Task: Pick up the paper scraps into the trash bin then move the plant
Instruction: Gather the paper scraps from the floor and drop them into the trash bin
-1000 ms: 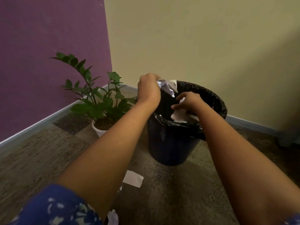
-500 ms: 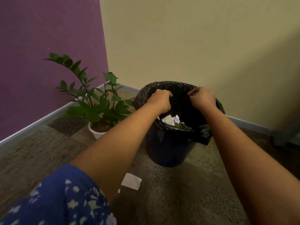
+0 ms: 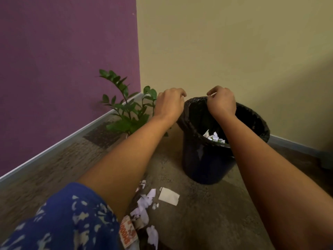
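Note:
A dark trash bin [image 3: 207, 159] with a black liner stands on the carpet near the room's corner, with paper scraps [image 3: 213, 137] lying inside it. My left hand [image 3: 169, 103] hovers at the bin's left rim with its fingers curled and nothing visible in it. My right hand [image 3: 222, 101] is above the far rim, fingers also curled, close to the liner's edge. More paper scraps [image 3: 168, 196] lie on the carpet in front of the bin, several of them crumpled [image 3: 144, 206]. The green plant [image 3: 126, 112] stands left of the bin, its pot mostly hidden behind my left forearm.
A purple wall runs along the left and a beige wall along the back, both with a pale skirting board. A printed orange-and-white wrapper [image 3: 128, 233] lies by my blue patterned sleeve [image 3: 63, 222]. Open carpet stretches to the right of the scraps.
A second ago both hands held scraps over the bin; those scraps now lie inside. The hands have risen to the bin's far rim, and my view has tilted down onto the floor scraps.

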